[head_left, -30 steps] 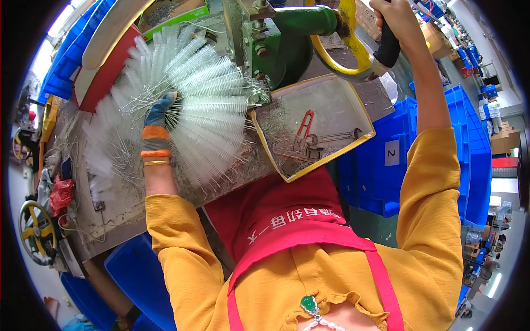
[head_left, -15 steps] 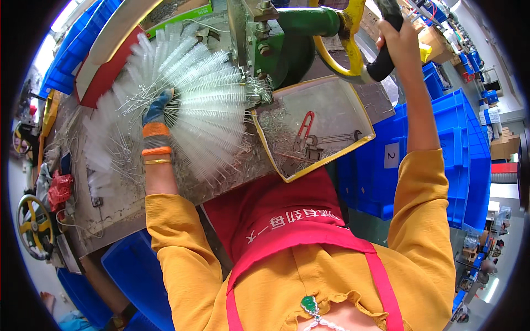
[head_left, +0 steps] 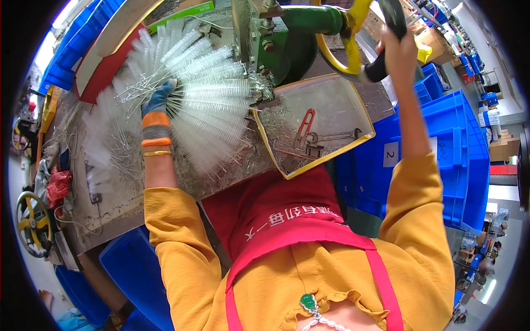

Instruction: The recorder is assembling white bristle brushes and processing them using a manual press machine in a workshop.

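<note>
My left hand [head_left: 158, 100], in a blue glove with an orange and grey cuff, is closed around the twisted wire stems of a bunch of brushes with clear bristles. These wire brushes [head_left: 215, 95] fan out over the worktable, their right ends near the metal jaw of a green hand press [head_left: 312, 21]. At the upper right, my right hand [head_left: 398, 58] grips the black-padded rim of the press's yellow handwheel [head_left: 350, 34]; its fingers are partly blurred. More brushes [head_left: 105, 132] lie left of the left hand.
Right of the brushes, a yellow-rimmed tray [head_left: 331, 157] holds a red-handled tool [head_left: 305, 128], a wrench [head_left: 342, 135] and wire scraps. Blue bins [head_left: 411, 179] stand at the right. A red panel [head_left: 102, 69] rises at the far left. Another handwheel [head_left: 33, 223] sits left.
My right hand has shifted slightly down on the handwheel, which has turned a little. My left hand and the brushes have moved slightly up in the view.
</note>
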A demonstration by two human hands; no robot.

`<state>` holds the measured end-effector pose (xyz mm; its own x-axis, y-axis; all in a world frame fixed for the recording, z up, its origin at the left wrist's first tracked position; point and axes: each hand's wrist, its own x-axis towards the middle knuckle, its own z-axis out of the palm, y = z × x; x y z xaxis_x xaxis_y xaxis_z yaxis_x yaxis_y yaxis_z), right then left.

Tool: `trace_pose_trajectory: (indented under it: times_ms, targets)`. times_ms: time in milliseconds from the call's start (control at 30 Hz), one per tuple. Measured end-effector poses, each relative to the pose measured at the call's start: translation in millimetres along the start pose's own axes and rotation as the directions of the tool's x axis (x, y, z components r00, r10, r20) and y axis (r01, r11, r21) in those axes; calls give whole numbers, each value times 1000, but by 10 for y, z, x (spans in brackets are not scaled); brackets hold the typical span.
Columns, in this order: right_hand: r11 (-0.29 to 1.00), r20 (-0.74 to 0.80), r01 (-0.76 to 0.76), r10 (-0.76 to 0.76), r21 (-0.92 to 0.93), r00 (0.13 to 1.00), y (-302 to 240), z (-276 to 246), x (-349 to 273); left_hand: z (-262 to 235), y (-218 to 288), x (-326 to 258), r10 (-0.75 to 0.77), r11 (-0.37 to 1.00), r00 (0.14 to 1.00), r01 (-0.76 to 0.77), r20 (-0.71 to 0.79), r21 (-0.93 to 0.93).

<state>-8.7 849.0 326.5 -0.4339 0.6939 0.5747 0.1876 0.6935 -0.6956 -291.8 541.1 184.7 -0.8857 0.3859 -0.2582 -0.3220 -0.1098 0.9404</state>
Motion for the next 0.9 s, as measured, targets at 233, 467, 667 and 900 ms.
trace_pose_trajectory:
  times_ms: [233,467,667,900]
  targets:
    - [988,-128,-27,46,150,991,33,29,-241,-126,-130,271,51,974,949,23,311,-227]
    - [993,64,-111,114,-43,991,-327,-96,183,-119,-214,176,29,984,983,3,180,-178]
    - [975,114,-92,117,-201,987,-445,-191,423,-5,-179,166,20,980,985,15,169,-199]
    - [981,-206,40,-1,188,979,258,205,-472,112,-71,80,-14,983,992,37,123,-182]
